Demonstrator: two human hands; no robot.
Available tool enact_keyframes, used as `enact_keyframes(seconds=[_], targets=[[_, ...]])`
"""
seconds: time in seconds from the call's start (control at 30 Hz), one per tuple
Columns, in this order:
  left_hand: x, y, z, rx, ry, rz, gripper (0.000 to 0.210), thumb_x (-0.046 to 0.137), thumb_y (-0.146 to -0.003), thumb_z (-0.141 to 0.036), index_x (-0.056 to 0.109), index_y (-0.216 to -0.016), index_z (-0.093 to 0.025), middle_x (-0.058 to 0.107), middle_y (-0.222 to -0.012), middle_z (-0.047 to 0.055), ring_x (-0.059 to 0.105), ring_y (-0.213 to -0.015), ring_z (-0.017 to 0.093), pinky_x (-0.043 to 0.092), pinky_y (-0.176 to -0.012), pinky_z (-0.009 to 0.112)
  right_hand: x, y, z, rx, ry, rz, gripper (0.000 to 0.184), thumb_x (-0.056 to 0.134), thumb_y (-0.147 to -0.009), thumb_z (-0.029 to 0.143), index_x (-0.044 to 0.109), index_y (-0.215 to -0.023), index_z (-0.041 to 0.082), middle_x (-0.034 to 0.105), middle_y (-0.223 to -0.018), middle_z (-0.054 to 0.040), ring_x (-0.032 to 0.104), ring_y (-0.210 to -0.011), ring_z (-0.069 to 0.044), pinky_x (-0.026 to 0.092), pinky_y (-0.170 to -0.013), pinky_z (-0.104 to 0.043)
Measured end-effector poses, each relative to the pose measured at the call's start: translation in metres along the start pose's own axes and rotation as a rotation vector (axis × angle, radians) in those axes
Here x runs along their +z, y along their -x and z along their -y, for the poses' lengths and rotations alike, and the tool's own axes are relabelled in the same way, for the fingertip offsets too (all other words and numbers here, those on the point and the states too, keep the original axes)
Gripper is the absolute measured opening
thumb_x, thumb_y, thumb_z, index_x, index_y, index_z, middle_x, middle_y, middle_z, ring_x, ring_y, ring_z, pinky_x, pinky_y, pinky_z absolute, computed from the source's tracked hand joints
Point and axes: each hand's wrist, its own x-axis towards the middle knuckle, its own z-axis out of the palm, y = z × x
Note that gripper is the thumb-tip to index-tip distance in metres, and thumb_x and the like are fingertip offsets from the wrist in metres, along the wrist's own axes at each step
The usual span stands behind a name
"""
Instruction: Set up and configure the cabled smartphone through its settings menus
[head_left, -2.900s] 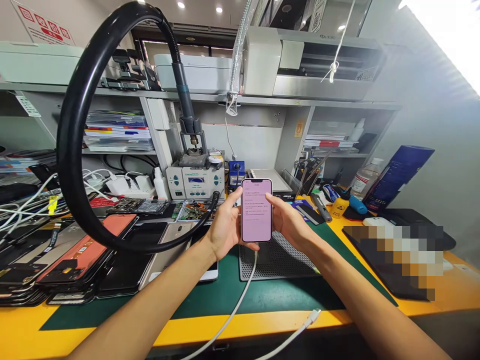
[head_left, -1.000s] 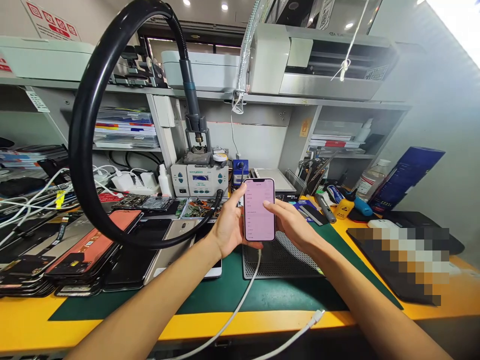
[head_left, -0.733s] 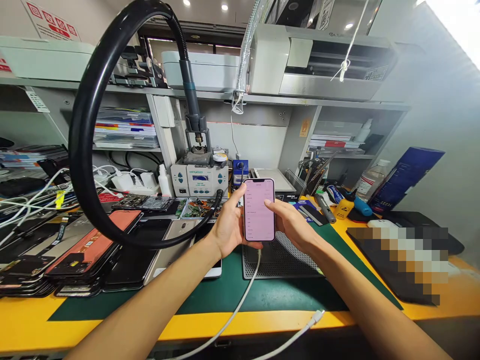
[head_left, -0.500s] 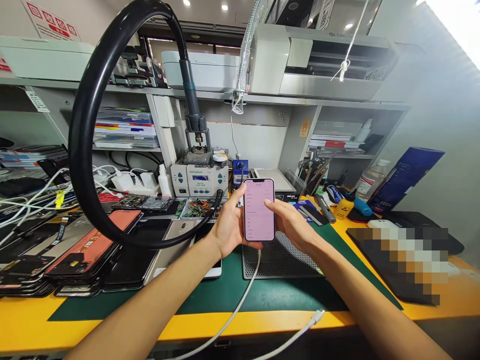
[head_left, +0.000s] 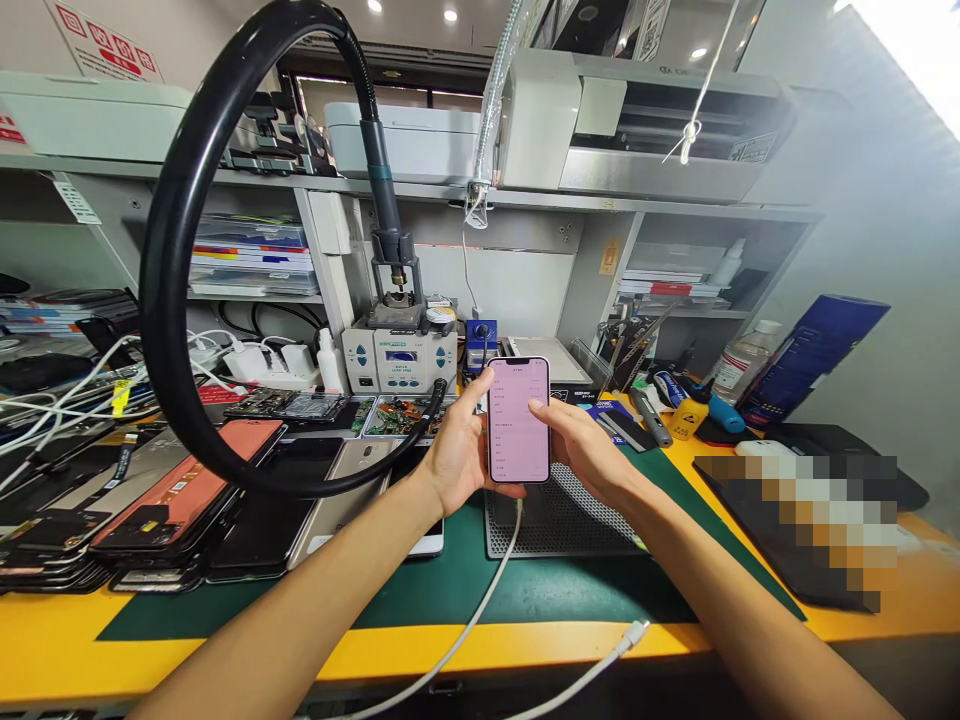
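Note:
A smartphone (head_left: 517, 430) is held upright in front of me, its notched screen lit pale pink with rows of small text. My left hand (head_left: 459, 445) grips it from the left and below, thumb along the left edge and fingertips under the bottom. On the right edge, my right hand (head_left: 581, 440) holds it too, with the thumb resting over the screen; its other fingers are hidden behind the phone. Below and behind the phone lies a dark perforated plate (head_left: 570, 535) on the green mat (head_left: 390, 600). A white cable (head_left: 480, 605) runs down from beneath the phone.
A thick black hose (head_left: 161, 270) loops over the left side from a hot air station (head_left: 405, 360). Stacked phone parts (head_left: 187, 490) crowd the left. A second cable plug (head_left: 636, 632) overhangs the yellow front edge. Bottles (head_left: 688, 412) and a black pad (head_left: 765, 520) stand right.

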Motion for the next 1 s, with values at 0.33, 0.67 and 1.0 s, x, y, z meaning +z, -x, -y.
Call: enact_keyframes(seconds=[0.33,0.67,1.0], targets=[[-0.0002,0.001,0.0008,0.006,-0.01,-0.002,0.078,0.046,-0.083,-0.079,0.072,-0.11,-0.011,0.072,-0.102,0.021,0.069,-0.083,0.032,0.058,-0.061,0.043,-0.0003,0.0004,0.0003,-0.007,0.005,0.015,0.037,0.071,-0.084,0.048,0.07,-0.108,0.019,0.073,-0.108,-0.0087,0.067,-0.091,-0.025,0.053,-0.079,-0.039],[-0.0002,0.0005,0.0006,0.008,-0.017,0.0,0.079,0.046,-0.083,-0.079,0.071,-0.117,-0.012,0.072,-0.104,0.021,0.07,-0.089,0.036,0.058,-0.061,0.045,-0.0004,0.0,-0.0011,-0.014,0.046,0.012,0.034,0.07,-0.086,0.044,0.07,-0.109,0.019,0.074,-0.106,-0.0082,0.067,-0.09,-0.025,0.054,-0.079,-0.039],[0.0,-0.0008,0.0002,0.009,-0.008,0.002,0.078,0.045,-0.084,-0.078,0.072,-0.115,-0.012,0.072,-0.104,0.02,0.069,-0.084,0.033,0.058,-0.059,0.044,-0.0015,0.0009,-0.0011,-0.025,0.068,0.015,0.032,0.071,-0.084,0.04,0.069,-0.109,0.019,0.072,-0.108,-0.0076,0.065,-0.093,-0.024,0.051,-0.082,-0.038]])
